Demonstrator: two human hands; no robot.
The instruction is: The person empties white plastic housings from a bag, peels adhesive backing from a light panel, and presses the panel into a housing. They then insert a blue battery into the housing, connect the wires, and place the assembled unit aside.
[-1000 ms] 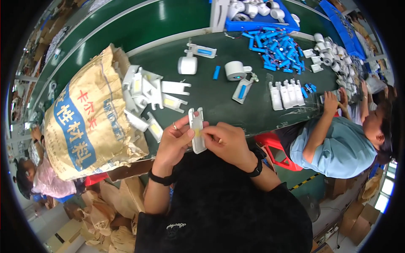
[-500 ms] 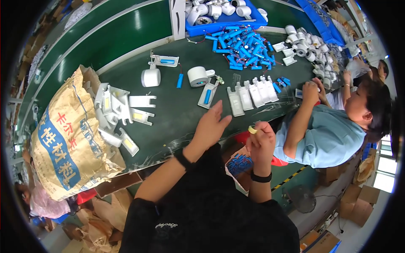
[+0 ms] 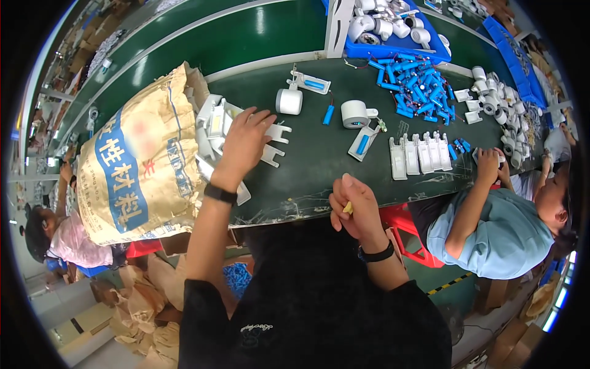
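My left hand (image 3: 244, 146) reaches over a heap of white plastic housings (image 3: 216, 118), its fingers stretched out and spread. The fingertips lie on or just above the pieces; contact cannot be made out. Over the bench's near edge, my right hand (image 3: 358, 206) is closed around a small yellow strip (image 3: 348, 208), of which only a bit shows. Ahead of it on the bench lies a white housing with a blue battery (image 3: 363, 145), joined to a round white lamp head (image 3: 354, 115). A row of several white housings (image 3: 423, 155) stands to the right.
A large paper sack (image 3: 117, 166) leans at the left. Toward the back are a pile of blue batteries (image 3: 418, 89), a blue bin (image 3: 393, 51) of white lamp heads and another lamp head (image 3: 289, 101). At the right, a co-worker in a light blue shirt (image 3: 491, 230) handles a part.
My left hand has moved left from the bench's middle to the white housings. My right hand still holds the yellow strip and has turned. The view has swung left.
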